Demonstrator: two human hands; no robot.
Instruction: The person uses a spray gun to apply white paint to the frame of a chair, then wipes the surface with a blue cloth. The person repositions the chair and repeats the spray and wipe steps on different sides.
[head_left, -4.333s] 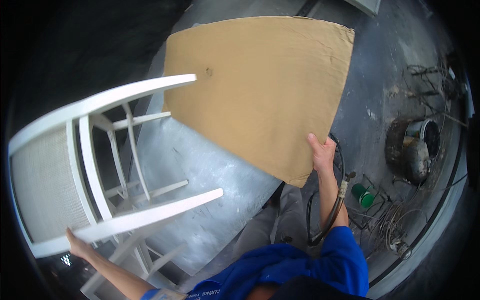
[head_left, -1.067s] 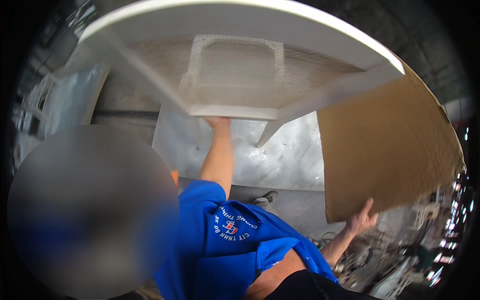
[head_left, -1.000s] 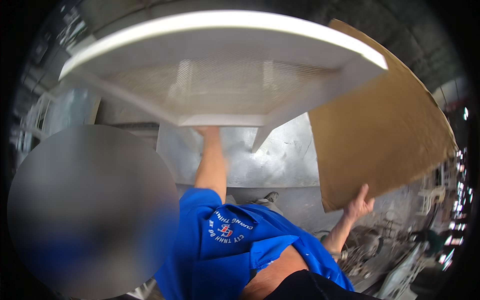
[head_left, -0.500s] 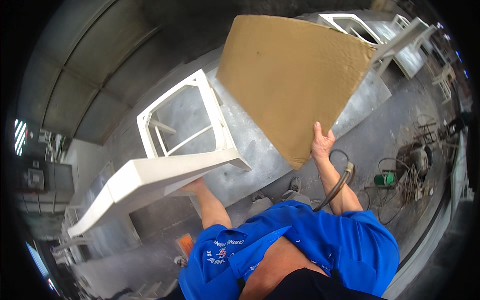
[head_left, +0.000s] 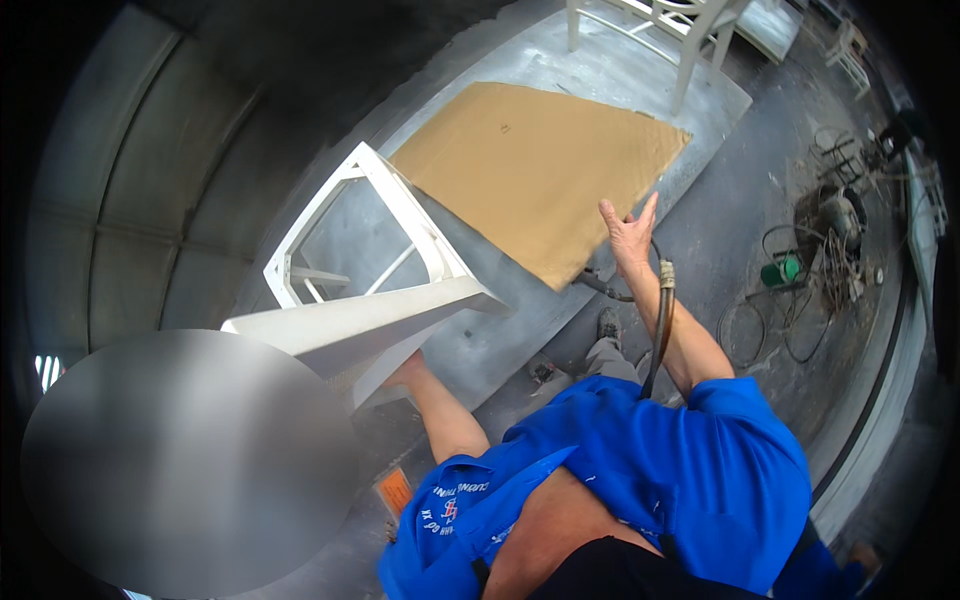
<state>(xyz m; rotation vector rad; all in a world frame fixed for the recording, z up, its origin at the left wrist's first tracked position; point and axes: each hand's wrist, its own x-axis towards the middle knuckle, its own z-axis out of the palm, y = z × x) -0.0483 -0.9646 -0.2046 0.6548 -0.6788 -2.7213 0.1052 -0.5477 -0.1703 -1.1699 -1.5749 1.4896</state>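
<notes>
A white chair frame (head_left: 350, 325) with an open seat stands tilted on the left, its back toward me. My left hand (head_left: 405, 372) grips the chair low on its back; the chair covers the fingertips. Over to the right, a flat brown cardboard sheet (head_left: 540, 175) lies on a grey, paint-dusted platform (head_left: 480, 345). My right hand (head_left: 630, 238) is raised just off the sheet's near right edge, holding nothing, with thumb and fingers spread. A brown hose (head_left: 662, 325) runs beside my right forearm.
More white chairs (head_left: 690, 45) stand at the platform's far end. On the floor to the right are tangled cables (head_left: 800, 310), a green object (head_left: 780, 271) and a dark round machine. Dark panelled walls (head_left: 130, 190) rise at the left. A grey blurred disc hides the lower left.
The cardboard sheet, earlier held up in my right hand, now lies flat on the platform. My right hand has let go and opened. My left hand stays on the chair.
</notes>
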